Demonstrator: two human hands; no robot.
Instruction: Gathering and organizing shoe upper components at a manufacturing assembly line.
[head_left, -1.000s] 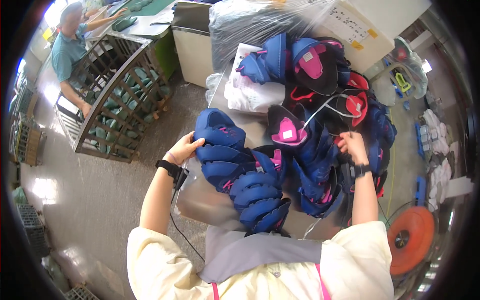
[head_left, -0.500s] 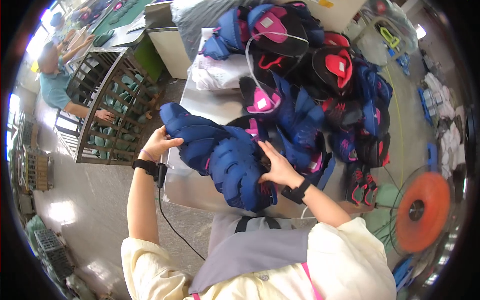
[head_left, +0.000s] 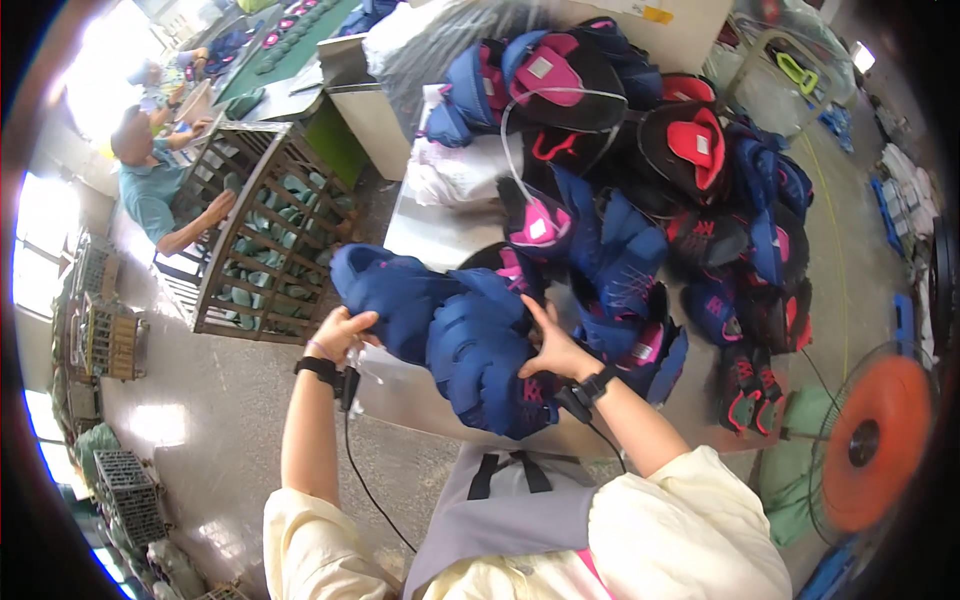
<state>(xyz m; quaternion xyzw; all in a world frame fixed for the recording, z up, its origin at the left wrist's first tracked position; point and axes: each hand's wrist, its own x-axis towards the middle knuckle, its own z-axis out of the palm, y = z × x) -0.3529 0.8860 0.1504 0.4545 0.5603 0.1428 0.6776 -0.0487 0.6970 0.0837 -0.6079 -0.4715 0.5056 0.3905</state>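
Two nested stacks of navy-blue shoe uppers lie side by side at the near edge of a metal table, their curved edges overlapping like scales. My left hand is closed at the left end of the bundle, thumb against its lower edge; its other fingertips are partly hidden. My right hand grips the right side of the nearer stack, with thumb and forefinger spread along it. Beyond lie more blue uppers with pink linings. Black uppers with red linings are heaped at the back right.
The metal table carries the heap. An orange-bladed fan stands at the right. To the left, a person reaches into a slatted crate of green pieces. Cables hang from both my wrists.
My left hand has slid down along the left end of the bundle. The bundle sits slightly lower in view, its left end less raised. My right hand stays on its stack.
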